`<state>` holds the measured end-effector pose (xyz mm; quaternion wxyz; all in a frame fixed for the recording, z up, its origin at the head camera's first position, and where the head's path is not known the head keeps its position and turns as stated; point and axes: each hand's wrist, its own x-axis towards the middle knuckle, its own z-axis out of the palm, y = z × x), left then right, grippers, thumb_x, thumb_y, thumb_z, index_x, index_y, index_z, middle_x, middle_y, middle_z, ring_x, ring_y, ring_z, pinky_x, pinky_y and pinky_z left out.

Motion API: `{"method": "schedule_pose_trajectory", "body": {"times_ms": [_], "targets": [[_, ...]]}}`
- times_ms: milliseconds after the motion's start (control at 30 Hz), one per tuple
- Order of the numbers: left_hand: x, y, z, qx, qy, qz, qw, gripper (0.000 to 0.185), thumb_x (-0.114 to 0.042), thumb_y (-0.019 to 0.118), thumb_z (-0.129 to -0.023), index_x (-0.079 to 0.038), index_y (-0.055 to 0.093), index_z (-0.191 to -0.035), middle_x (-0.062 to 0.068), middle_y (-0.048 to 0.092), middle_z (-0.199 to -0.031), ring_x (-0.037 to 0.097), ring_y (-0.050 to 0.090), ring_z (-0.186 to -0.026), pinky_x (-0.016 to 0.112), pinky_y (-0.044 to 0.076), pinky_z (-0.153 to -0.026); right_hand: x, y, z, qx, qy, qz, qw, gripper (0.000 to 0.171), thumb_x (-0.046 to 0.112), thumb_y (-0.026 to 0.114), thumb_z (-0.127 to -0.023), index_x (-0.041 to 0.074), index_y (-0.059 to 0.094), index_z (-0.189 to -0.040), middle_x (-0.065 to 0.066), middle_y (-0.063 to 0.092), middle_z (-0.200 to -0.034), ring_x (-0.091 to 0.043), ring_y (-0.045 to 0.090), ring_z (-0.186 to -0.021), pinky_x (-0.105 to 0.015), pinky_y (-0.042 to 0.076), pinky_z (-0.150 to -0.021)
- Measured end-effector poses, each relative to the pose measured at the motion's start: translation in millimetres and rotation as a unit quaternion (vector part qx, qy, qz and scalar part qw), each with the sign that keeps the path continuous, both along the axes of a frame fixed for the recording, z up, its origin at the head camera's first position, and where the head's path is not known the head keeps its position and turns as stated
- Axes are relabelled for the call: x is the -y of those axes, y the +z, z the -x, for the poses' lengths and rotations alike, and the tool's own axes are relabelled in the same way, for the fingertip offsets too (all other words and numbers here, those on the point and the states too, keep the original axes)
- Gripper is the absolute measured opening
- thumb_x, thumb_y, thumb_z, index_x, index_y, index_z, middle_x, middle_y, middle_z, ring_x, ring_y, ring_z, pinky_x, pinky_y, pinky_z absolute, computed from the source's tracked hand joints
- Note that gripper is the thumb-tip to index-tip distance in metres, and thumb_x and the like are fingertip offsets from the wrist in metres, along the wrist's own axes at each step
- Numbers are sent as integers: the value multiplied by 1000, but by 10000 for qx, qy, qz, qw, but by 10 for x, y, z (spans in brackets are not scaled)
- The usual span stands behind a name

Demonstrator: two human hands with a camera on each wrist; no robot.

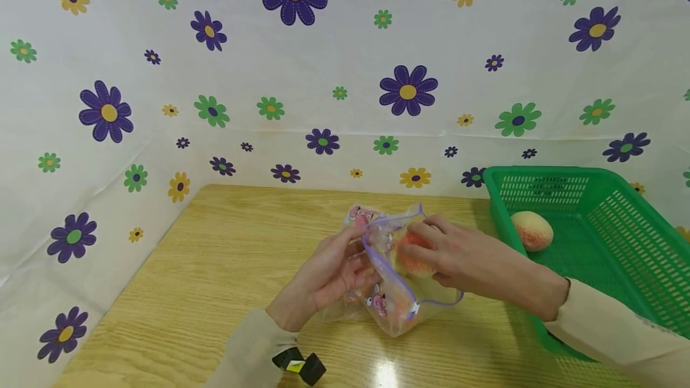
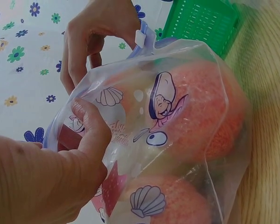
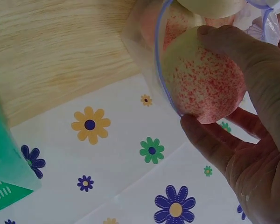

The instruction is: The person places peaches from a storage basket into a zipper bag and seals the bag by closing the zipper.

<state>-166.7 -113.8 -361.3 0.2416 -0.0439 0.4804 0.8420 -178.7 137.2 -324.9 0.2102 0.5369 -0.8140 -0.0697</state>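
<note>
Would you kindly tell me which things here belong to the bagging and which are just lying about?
In use: zip bag, held by left hand; peach, gripped by right hand; green basket with another peach.
Lying about: black clip.

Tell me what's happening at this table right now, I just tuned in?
A person is working over a wooden table. The left hand pinches the rim of a clear plastic zip bag printed with cartoons, keeping its mouth open. The right hand grips a round peach with red speckles right at the bag's opening. At least two more peaches show through the bag in the left wrist view. Another speckled peach lies in the green plastic basket on the right.
</note>
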Motion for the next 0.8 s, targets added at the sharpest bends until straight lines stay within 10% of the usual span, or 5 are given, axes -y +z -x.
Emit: {"method": "schedule_pose_trajectory", "body": {"times_ms": [367, 633, 800], "targets": [[-41, -2, 8, -71, -75, 15, 9999, 20, -31, 46, -109, -16, 53, -119, 1, 54, -114, 12, 61, -94, 27, 60, -77, 107, -62, -122, -480, -851, -486, 9940, 40, 18, 88, -80, 17, 66, -113, -5, 63, -106, -24, 61, -91, -29, 58, -65], [-83, 16, 19, -113, -85, -6, 9999, 17, -28, 46, -109, -15, 55, -114, -1, 58, -108, 12, 61, -93, 28, 61, -77, 8, -65, -225, -644, -1729, -988, 9778, 98, 49, 101, -51, 17, 55, -131, -13, 62, -114, -27, 62, -103, -36, 53, -63], [-104, 108, 39, -228, -77, -84, 9997, 17, -28, 47, -109, -17, 60, -107, -2, 57, -105, 11, 59, -92, 28, 60, -74, -29, 44, -264, -717, -1967, -1209, 9703, 110, 59, 97, -49, 16, 51, -139, -18, 61, -125, -30, 63, -112, -41, 53, -66]]}}
